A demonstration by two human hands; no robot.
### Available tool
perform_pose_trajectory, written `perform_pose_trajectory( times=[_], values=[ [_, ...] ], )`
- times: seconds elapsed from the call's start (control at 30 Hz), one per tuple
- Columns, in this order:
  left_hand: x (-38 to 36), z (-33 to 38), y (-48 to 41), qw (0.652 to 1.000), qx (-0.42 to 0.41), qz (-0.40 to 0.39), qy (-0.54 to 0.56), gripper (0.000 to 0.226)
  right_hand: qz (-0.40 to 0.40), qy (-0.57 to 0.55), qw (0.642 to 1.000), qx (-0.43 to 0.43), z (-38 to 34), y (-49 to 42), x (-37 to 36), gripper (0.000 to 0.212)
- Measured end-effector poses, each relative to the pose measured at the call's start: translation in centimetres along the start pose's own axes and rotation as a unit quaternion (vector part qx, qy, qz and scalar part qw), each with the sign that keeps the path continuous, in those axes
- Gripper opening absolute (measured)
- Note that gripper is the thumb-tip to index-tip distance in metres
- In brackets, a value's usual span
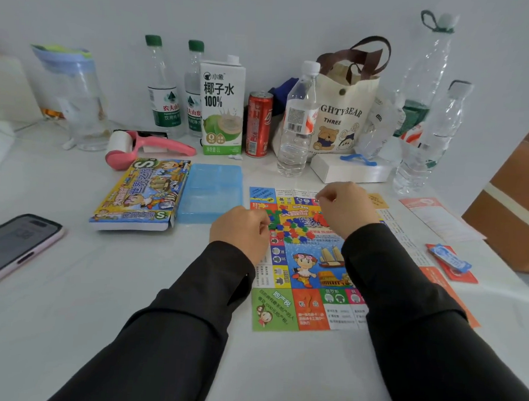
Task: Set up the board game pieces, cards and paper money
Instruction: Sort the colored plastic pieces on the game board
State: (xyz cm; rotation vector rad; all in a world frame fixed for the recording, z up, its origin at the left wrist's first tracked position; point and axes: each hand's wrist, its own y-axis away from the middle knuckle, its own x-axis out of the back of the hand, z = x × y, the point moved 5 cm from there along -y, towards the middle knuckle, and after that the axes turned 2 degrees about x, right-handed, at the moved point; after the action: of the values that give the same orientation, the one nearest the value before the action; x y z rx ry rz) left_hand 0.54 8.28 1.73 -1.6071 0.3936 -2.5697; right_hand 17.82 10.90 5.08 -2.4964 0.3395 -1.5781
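I log pieces (295, 229) heaped 3 o'clock of left hand (240, 229), 8 o'clock of right hand (345, 209); both curled, grasp unclear.

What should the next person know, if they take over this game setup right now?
Left hand: curled at the left edge of the board, beside the coloured pieces; grip unclear.
Right hand: curled over the board's far side; grip unclear.
Done: board flat, pieces heaped mid-board.
Blue tray, game box left of it.
To do: sort pieces, lay out cards and money.
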Motion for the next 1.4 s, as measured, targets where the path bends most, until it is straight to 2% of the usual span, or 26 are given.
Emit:
perform_pose_trajectory(
  times=[0.13,0.33,0.43,0.6,0.7,0.8,0.9,1.0,1.1,1.27,1.4],
  values=[
    [-0.1,-0.1,0.8,0.999,-0.012,-0.03,0.006,0.027,-0.053,-0.061,0.996,0.028,-1.8,2.5,-2.1,0.027],
    [0.0,-1.0,1.5,0.998,-0.004,-0.037,0.053,0.029,-0.119,-0.083,0.984,0.107,-2.8,5.1,-4.8,0.046],
    [0.3,-1.4,1.3,0.998,0.017,-0.015,0.059,0.028,-0.122,-0.074,0.983,0.112,-2.9,4.9,-5.2,0.047],
    [0.5,-1.7,0.9,0.994,0.044,0.01,0.098,0.026,-0.076,-0.174,0.98,0.065,-2.6,4.5,-4.2,0.05],
    [0.5,-2.0,0.7,0.991,0.06,0.015,0.121,0.027,-0.145,-0.204,0.964,0.09,-4.0,4.6,-4.6,0.064],
    [0.7,-2.2,0.8,0.989,0.065,0.028,0.133,0.026,-0.223,-0.175,0.955,0.091,-5.1,4.6,-5.3,0.067],
    [0.8,-2.4,0.7,0.985,0.081,0.041,0.149,0.027,-0.201,-0.141,0.966,0.077,-4.9,3.8,-4.8,0.066],
    [0.8,-2.5,0.7,0.981,0.097,0.044,0.163,0.029,-0.177,-0.171,0.967,0.065,-4.6,2.7,-4.3,0.068],
    [0.9,-2.6,0.7,0.979,0.1,0.044,0.174,0.031,-0.209,-0.176,0.959,0.078,-5.1,2.4,-5.0,0.072],
    [0.8,-2.9,0.5,0.974,0.108,0.04,0.193,0.03,-0.234,-0.094,0.963,0.095,-5.1,2.1,-6.1,0.068],
    [0.9,-2.8,0.3,0.973,0.114,0.043,0.194,0.029,-0.139,-0.164,0.975,0.061,-3.9,1.9,-3.7,0.069]
  ],
)
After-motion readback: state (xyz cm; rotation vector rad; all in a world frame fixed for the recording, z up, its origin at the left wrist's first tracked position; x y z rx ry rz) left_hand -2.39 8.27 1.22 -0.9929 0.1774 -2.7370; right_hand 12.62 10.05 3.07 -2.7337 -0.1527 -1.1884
